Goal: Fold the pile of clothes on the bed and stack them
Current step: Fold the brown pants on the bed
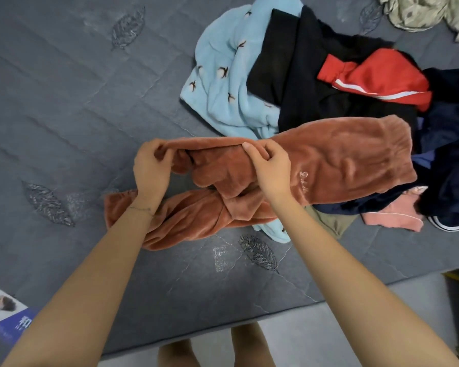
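Note:
A rust-brown fleece garment (329,160) lies stretched across the grey bed (77,115), its lower part bunched near the front edge. My left hand (151,165) pinches its upper edge at the left end. My right hand (268,165) grips the same edge further right, fingers curled over the fabric. Behind and to the right sits the unfolded pile: a light blue fleece piece (223,83), black clothing (302,70), a red garment with a white stripe (376,75), dark navy clothing (451,144) and a pink piece (392,215).
A patterned beige cloth (421,14) lies at the far right corner. A printed paper or package (3,305) sits at the bed's front left. The bed's front edge runs just before my legs, with pale floor (316,337) beyond it.

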Motion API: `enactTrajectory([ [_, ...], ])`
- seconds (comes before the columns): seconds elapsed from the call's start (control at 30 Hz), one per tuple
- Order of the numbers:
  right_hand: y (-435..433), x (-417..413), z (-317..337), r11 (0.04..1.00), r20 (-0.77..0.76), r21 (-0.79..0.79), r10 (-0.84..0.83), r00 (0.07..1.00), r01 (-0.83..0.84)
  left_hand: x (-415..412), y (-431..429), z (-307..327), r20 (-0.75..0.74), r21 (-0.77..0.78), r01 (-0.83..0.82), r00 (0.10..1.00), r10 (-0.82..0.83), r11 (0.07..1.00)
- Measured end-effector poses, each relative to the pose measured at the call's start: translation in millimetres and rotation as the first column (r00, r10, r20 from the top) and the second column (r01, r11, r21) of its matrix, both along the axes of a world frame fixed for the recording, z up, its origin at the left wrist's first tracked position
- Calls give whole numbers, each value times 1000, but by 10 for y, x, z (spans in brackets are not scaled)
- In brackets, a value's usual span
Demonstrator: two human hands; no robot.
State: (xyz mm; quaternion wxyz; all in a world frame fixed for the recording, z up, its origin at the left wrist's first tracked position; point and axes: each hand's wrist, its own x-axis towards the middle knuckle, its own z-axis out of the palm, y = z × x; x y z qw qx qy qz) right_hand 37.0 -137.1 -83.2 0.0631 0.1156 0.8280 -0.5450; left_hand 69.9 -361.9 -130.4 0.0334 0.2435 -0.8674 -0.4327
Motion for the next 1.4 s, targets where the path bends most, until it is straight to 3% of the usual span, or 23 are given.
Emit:
enactTrajectory([
  [0.17,-93,-371,59,1000,-9,1,-28,1000,28,-274,-44,87,-45,158,-31,998,39,987],
  [0.33,-216,-725,104,998,-99,32,-58,993,61,-699,-19,256,-144,206,19,989,11,978],
  [0.6,-274,-1056,33,989,-104,99,-95,990,106,-1148,-96,262,-262,112,83,964,-51,990],
  [0.73,-315,-1025,-138,918,-99,397,34,994,8,-1058,-317,103,-123,-6,158,980,-157,987],
  [0.87,-443,-646,-306,851,-232,485,349,908,-203,-510,-485,-186,67,-33,221,973,-219,975],
  [1.03,-611,20,-742,740,-41,439,583,812,-509,294,-717,-534,181,-15,343,925,-334,939],
  [1.23,-683,685,-1115,627,152,419,664,732,-656,1122,-931,-704,228,-150,521,845,-483,840],
  [1.4,-781,939,-1277,496,306,408,717,626,-767,1547,-1053,-863,282,-196,534,834,-475,822],
])
